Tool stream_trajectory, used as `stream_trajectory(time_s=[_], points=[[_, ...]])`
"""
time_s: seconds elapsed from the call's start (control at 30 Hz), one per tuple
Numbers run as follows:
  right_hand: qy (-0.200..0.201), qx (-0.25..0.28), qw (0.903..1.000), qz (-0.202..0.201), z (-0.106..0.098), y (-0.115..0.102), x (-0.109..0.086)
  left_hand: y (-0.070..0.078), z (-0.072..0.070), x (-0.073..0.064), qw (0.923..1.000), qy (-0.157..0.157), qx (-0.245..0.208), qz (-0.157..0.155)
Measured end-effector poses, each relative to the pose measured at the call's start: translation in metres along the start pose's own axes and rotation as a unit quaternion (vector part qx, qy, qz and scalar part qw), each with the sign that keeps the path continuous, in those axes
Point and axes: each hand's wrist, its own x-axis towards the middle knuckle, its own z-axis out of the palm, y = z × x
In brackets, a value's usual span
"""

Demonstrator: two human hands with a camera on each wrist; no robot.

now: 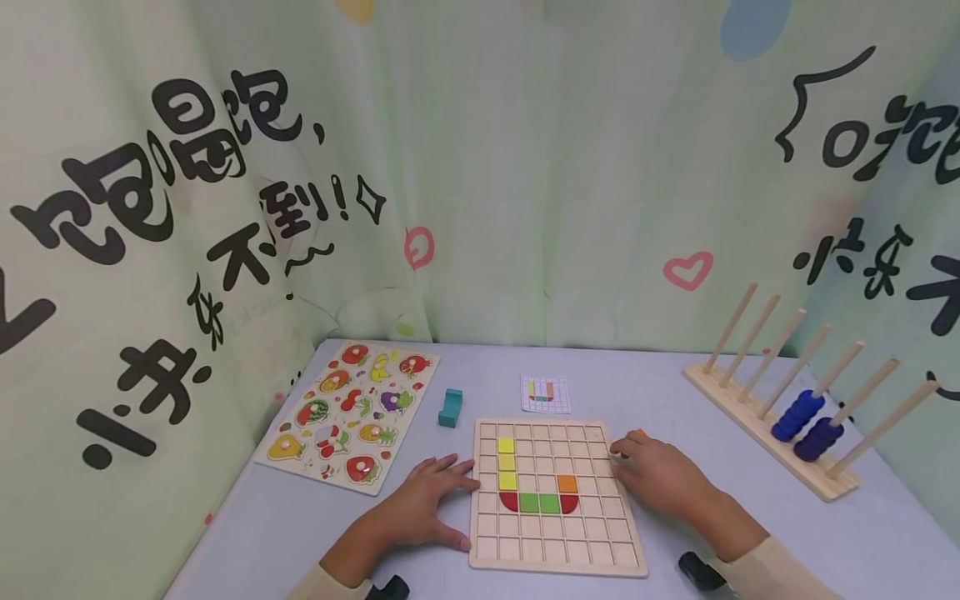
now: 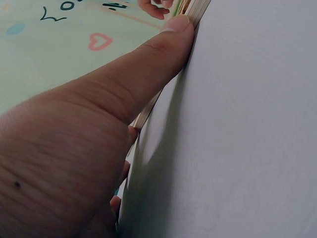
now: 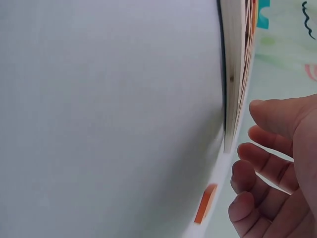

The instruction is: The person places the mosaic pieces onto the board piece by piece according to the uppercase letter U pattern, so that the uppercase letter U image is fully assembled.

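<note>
A wooden grid board [image 1: 555, 552] lies on the table, bearing yellow, green, orange and red tiles in a hook-like shape. My left hand [image 1: 427, 506] rests at its left side; the thumb [image 2: 171, 37] lies against the board's edge in the left wrist view. By the board's upper right side hovers my right hand [image 1: 663, 473], its fingers loosely bent and spread with nothing between them in the right wrist view. Just past its fingers, a loose orange tile [image 3: 205, 204] lies on the table, mostly hidden by the hand in the head view.
Behind the board lies a small pattern card [image 1: 545, 394]. A teal block [image 1: 450, 408] and a fruit puzzle board [image 1: 348, 417] are to the left. On the right stands a wooden peg rack [image 1: 772, 429] with blue and purple beads. A printed curtain [image 1: 487, 167] hangs behind.
</note>
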Motion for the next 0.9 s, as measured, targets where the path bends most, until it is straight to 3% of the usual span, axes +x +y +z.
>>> stream_trajectory(time_s=[0.37, 0.57, 0.9], points=[[0.063, 0.000, 0.9980, 0.001, -0.001, 0.031, -0.003, -0.002, 0.003, 0.000, 1.0000, 0.003, 0.004, 0.004], [0.036, -0.018, 0.9984, 0.039, -0.001, 0.042, 0.000, -0.003, 0.004, 0.000, 1.0000, 0.003, 0.004, 0.002], [-0.016, 0.003, 0.9959, 0.089, -0.006, 0.047, 0.004, -0.003, 0.003, 0.001, 0.9999, 0.002, 0.012, 0.001]])
